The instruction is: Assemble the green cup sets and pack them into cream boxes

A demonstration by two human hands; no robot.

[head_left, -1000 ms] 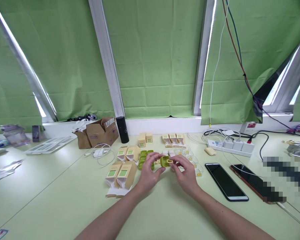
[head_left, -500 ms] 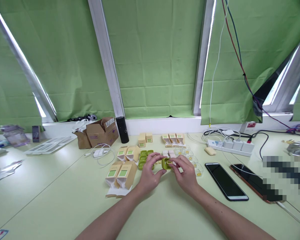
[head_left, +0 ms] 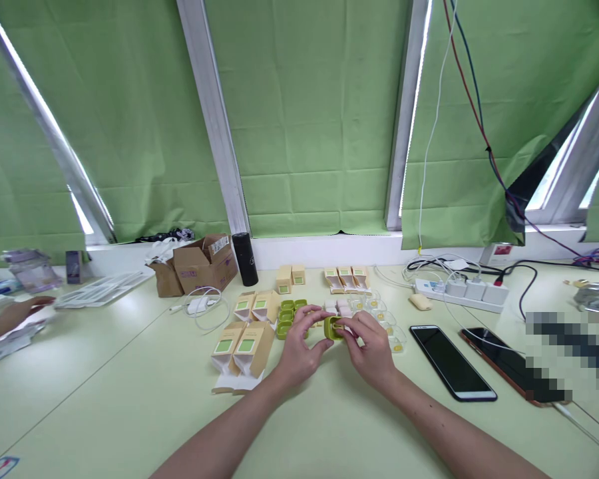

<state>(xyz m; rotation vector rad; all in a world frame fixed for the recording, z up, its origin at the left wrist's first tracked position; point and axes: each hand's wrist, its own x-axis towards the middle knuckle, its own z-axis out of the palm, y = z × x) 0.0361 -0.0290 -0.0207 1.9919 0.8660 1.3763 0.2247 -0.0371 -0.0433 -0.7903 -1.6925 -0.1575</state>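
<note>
Between my hands is a small olive-green square case (head_left: pixel 331 327), its hollow side facing me. My left hand (head_left: pixel 302 342) grips its left side between thumb and fingers. At the case's right side my right hand (head_left: pixel 371 342) is closed in a pinch; a small pale piece shows at its fingertips, too small to name. Behind my left hand stand several green square cups (head_left: pixel 285 315). Just beyond the right hand lie clear plastic domes with yellow centres (head_left: pixel 396 344) and pale pink-white pieces (head_left: pixel 343 308). Open kraft boxes with green windows (head_left: pixel 249 346) lie left of my left hand.
Small kraft boxes (head_left: pixel 358 279) stand at the back. A cardboard box (head_left: pixel 207 266) and a black cylinder (head_left: pixel 244 259) are by the wall. Two phones (head_left: pixel 452 362) and a power strip (head_left: pixel 459 293) with cables lie right. Another person's hand (head_left: pixel 14 316) is at far left.
The green case has turned slightly in my hands and shifted a little right. Another person's hand has reached in at the far left, toward the white tray.
</note>
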